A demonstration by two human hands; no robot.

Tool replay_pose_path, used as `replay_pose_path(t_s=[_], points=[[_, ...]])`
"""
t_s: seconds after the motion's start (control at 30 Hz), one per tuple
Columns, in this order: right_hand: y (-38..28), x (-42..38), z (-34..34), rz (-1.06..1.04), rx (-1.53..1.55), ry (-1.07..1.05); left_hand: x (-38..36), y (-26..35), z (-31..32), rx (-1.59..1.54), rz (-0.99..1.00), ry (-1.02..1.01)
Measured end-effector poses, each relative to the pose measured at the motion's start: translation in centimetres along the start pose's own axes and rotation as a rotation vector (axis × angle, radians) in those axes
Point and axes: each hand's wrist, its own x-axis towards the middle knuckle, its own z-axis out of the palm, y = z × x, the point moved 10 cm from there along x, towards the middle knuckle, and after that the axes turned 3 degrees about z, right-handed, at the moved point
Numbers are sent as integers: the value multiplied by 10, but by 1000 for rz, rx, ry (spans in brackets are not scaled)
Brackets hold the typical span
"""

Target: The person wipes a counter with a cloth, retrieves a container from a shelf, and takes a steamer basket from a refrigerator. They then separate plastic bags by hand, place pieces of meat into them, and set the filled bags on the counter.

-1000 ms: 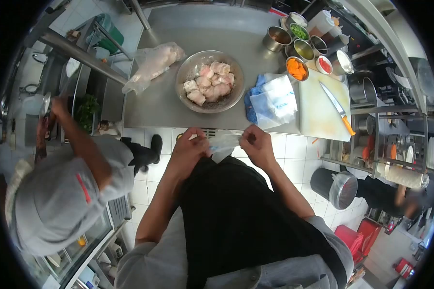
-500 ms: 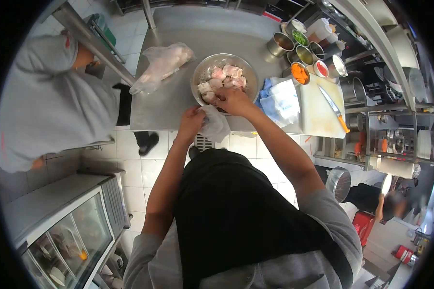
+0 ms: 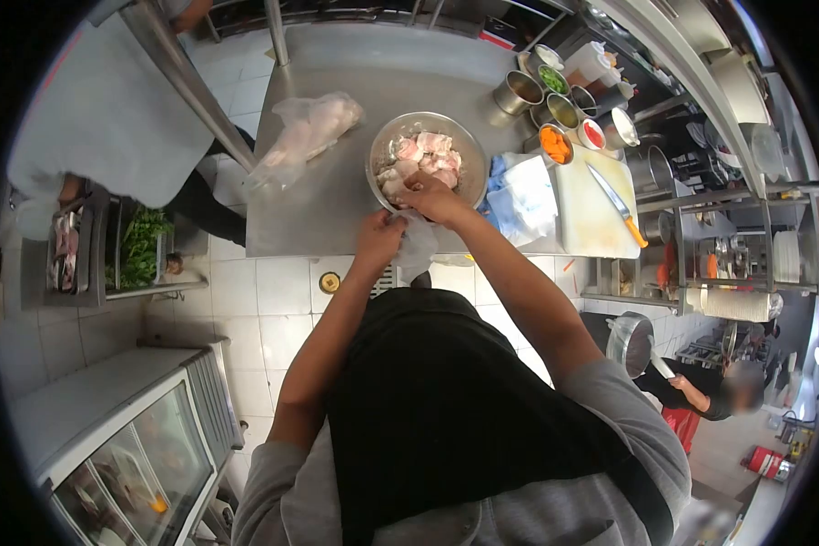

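A round metal bowl [image 3: 475,150] with pieces of raw meat [image 3: 435,144] stands near the front edge of the steel table. My right hand [image 3: 432,198] reaches over its near rim, fingers bent together against the meat; whether they grip a piece is hidden. Just left of it, my left hand [image 3: 381,238] is closed on a clear plastic bag [image 3: 419,240] that hangs at the bowl's near side. A second plastic bag [image 3: 311,136], filled with pale meat, lies to the left of the bowl.
Right of the bowl lie blue and white cloths [image 3: 523,196] and a cutting board [image 3: 594,214] with an orange-handled knife [image 3: 617,205]. Metal containers [image 3: 519,93] stand behind. One person [image 3: 118,109] is at the left, another [image 3: 701,387] at the far right.
The person on the left has moved, uncovering a drawer with greens. At the far right, the other person has shifted too. My hands remain at the bowl's near rim.
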Motion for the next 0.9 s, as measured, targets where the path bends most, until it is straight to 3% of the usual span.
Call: replay_pose_path(t_s=[0.1, 0.23, 0.3, 0.33, 0.4, 0.5, 0.6, 0.77, 0.83, 0.9], points=[[0, 5, -3, -48, 10, -69, -8, 8, 1, 74, 34, -61], [-4, -17, -20, -9, 309, -205, -41, 30, -33, 143, 40, 37], [-32, -41, -24, -146, 690, -480, -63, 65, -61, 73, 173, 208], [-42, -50, -24, -153, 685, -516, -68, 69, -72, 6, 188, 253], [-76, -99, -8, -245, 867, -971, -79, 85, -84, 21, 217, 345], [-109, -140, 25, -296, 982, -1135, -85, 106, -85, 24, 283, 420], [-105, -129, 50, -268, 918, -1012, -91, 124, -81, 70, 417, 426], [-75, -101, 60, -107, 763, -839, -100, 113, -77, 73, 246, 426], [-74, -95, 61, -265, 411, -689, -97, 109, -70, 80, 287, 452], [-79, -96, 54, -316, 391, -624, -97, 103, -69, 248, 216, 523]])
